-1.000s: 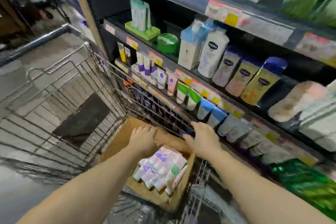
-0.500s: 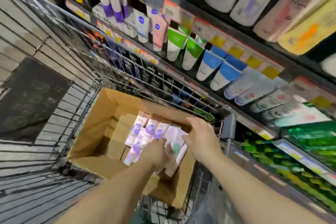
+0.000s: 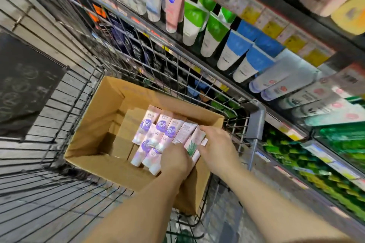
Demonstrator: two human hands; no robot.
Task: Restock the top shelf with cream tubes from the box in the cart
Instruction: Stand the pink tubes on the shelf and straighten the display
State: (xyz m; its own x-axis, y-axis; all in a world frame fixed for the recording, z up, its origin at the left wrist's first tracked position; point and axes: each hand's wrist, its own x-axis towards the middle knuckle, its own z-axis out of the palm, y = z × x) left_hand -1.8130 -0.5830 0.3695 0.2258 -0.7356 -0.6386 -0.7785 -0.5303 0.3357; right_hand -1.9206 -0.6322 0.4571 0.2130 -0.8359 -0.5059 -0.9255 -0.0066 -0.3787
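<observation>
An open cardboard box (image 3: 92, 130) sits in the wire cart (image 3: 126, 12). Inside lie several pink-and-white cream tubes (image 3: 158, 130) with purple labels, on top of smaller brown cartons. My left hand (image 3: 175, 161) is down in the box, knuckles up, its fingers curled over the near ends of the tubes and hidden from view. My right hand (image 3: 217, 148) is at the right side of the pile, thumb and fingers around a pink tube with a green leaf print (image 3: 192, 147). The top shelf is out of view.
Store shelves (image 3: 296, 49) run along the right, close behind the cart's wire side, with hanging white, green and blue tubes and green packs lower down. A grey cart corner piece (image 3: 256, 122) stands just right of the box. A dark floor mat (image 3: 25, 83) shows through the cart.
The view has dropped towards the box. My left hand went from the box's far flap into the tubes. My right hand left the box edge and closed on the rightmost tube.
</observation>
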